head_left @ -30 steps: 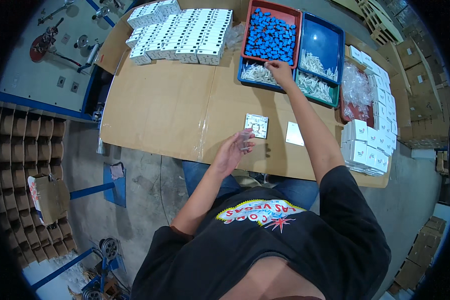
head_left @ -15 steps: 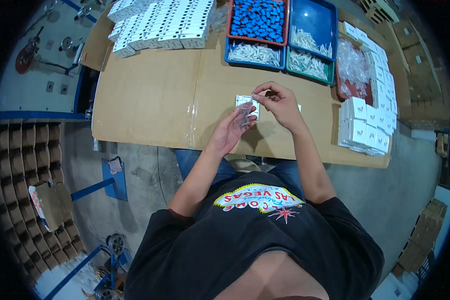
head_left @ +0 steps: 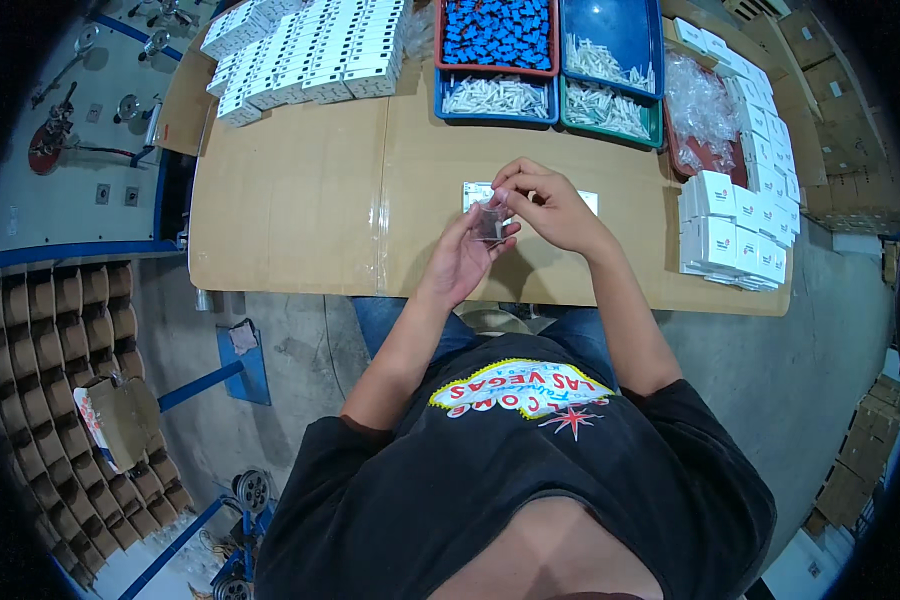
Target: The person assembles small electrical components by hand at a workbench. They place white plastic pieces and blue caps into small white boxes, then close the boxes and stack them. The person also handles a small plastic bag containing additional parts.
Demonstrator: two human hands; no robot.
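Hard to make out what's in the bag (head_left: 488,222): it's small, clear, and half covered by both hands, w/ something dark showing through. Left hand (head_left: 462,258) cups it from below, fingers curled up round its lower edge. Right hand (head_left: 542,204) sits on top, fingers pinched shut on the bag's upper edge. Bag is held just above the bench (head_left: 300,200), near the front middle. A white card (head_left: 473,192) lies on the bench behind the hands, mostly hidden by them; another white slip (head_left: 589,201) peeks out right of the right hand.

Far side of the bench: red tray (head_left: 495,35) full of blue parts, top cut off by the frame edge. Blue tray (head_left: 497,97) in front of it holds white parts. Another blue tray (head_left: 610,40) beside the red one, a few white pieces in it, and a green tray (head_left: 610,108) w/ more white pieces. Further right a red tray (head_left: 695,115) of clear bags.

White boxes (head_left: 305,50) in rows at far left, more boxes (head_left: 735,235) stacked at the right edge. Nothing stands btw the hands and the trays.
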